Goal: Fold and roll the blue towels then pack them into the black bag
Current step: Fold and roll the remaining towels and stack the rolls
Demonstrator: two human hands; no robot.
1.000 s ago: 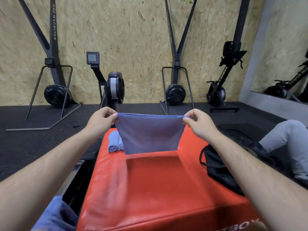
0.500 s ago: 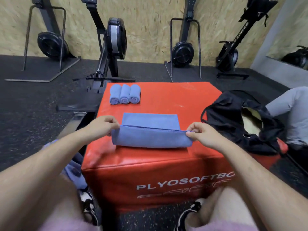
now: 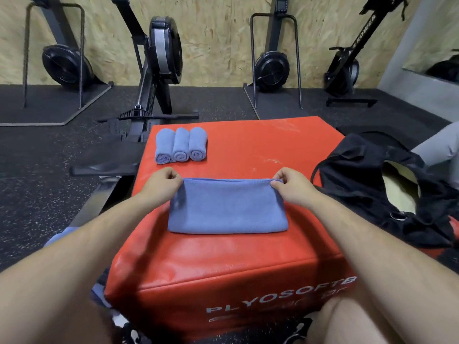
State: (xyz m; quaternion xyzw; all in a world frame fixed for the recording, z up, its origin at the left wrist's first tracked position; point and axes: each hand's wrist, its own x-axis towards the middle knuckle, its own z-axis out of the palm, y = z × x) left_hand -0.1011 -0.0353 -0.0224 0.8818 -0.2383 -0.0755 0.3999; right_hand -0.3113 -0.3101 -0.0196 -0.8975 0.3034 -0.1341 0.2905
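A blue towel, folded into a flat band, lies on the red plyo box. My left hand pinches its far left corner and my right hand pinches its far right corner. Three rolled blue towels sit side by side at the box's far left. The black bag lies open at the box's right edge, showing a pale lining.
More blue cloth lies on the floor left of the box. A rowing machine stands just beyond the box, with other black gym machines along the chipboard wall. A person's grey-clad leg is at the right.
The towel hung in the air between both hands a second ago. It was then laid on the box and its near edge carried over to the far edge, folding it in half.
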